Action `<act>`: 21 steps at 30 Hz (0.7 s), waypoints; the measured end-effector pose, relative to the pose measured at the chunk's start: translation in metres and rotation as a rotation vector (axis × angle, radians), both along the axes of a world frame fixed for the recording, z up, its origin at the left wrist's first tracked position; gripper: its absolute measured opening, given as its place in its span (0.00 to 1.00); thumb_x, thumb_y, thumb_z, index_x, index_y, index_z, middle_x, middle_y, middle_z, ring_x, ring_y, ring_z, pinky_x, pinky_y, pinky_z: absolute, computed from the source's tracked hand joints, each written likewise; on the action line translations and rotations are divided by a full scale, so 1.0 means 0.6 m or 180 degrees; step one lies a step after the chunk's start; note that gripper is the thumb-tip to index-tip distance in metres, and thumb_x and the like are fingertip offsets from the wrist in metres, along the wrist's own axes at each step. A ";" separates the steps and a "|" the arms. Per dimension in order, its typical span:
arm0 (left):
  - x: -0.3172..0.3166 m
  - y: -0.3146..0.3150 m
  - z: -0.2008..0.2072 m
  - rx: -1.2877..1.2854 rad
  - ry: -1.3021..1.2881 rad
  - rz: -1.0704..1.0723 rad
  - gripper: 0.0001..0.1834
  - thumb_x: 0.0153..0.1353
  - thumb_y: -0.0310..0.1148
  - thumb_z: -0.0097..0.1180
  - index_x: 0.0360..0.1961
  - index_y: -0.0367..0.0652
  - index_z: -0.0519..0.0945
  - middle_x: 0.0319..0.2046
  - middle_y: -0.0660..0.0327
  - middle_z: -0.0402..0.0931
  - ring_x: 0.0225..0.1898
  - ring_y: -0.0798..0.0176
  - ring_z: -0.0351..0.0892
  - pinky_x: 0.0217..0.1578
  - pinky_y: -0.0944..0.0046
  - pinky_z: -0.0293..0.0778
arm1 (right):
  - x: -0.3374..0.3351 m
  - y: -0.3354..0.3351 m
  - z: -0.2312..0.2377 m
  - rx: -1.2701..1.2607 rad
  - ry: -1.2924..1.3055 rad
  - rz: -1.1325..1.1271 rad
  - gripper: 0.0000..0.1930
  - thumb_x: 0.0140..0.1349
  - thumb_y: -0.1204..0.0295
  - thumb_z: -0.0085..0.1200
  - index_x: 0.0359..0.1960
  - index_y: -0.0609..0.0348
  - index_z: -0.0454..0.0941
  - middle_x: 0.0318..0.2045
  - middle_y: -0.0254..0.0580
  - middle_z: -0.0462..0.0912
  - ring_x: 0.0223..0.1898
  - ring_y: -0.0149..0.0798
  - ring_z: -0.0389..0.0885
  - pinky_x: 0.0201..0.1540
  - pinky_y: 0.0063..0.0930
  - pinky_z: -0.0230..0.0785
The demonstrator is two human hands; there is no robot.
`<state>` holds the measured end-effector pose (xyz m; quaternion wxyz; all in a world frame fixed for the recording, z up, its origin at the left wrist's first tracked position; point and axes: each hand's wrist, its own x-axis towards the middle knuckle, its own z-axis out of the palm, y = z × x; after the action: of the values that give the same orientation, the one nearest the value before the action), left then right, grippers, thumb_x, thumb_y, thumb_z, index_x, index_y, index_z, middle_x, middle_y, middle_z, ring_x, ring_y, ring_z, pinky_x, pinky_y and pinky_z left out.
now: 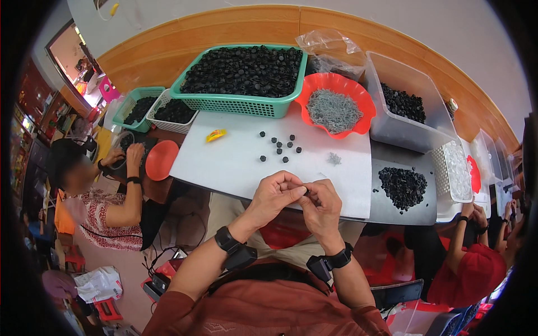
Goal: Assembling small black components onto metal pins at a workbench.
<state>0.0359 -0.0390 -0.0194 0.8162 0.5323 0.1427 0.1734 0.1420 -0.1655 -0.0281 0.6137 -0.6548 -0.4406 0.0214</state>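
As the left hand [274,197] and right hand [324,208] meet — fingertips pinched closed around a small black plastic piece [306,192] — at the near edge of the white surface [224,168], small black knobs [279,151] lie beyond, left of a grey metal heap [334,159].

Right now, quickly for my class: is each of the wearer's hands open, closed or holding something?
Left hand: closed, pinching a small black piece.
Right hand: closed in a pinch at that piece; exactly what it grips cannot be told.
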 end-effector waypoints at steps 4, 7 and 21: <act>0.002 -0.005 -0.003 0.0059 -0.0010 0.0056 0.11 0.70 0.26 0.62 0.50 0.35 0.77 0.44 0.58 0.83 0.44 0.69 0.83 0.49 0.68 0.82 | 0.003 0.000 -0.003 0.0092 -0.0031 0.0030 0.14 0.56 0.84 0.67 0.44 0.61 0.83 0.34 0.40 0.79 0.28 0.34 0.77 0.30 0.25 0.71; 0.001 -0.010 0.002 0.0136 -0.0014 0.0125 0.12 0.69 0.25 0.63 0.51 0.34 0.78 0.45 0.56 0.83 0.45 0.69 0.83 0.50 0.67 0.82 | 0.002 0.001 -0.001 0.0222 -0.0003 -0.0010 0.13 0.59 0.82 0.69 0.44 0.61 0.83 0.33 0.35 0.77 0.28 0.27 0.72 0.29 0.21 0.66; -0.031 0.063 0.026 0.4104 0.0760 0.1922 0.37 0.49 0.31 0.77 0.60 0.36 0.74 0.62 0.46 0.72 0.65 0.45 0.68 0.67 0.49 0.66 | 0.002 0.002 -0.020 0.0136 0.0434 -0.0081 0.14 0.60 0.79 0.68 0.47 0.64 0.82 0.31 0.39 0.79 0.26 0.28 0.74 0.29 0.22 0.68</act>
<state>0.0174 -0.0009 -0.0040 0.2351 0.8607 0.2411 0.3818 0.1431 -0.1643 -0.0401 0.6564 -0.6441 -0.3897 0.0487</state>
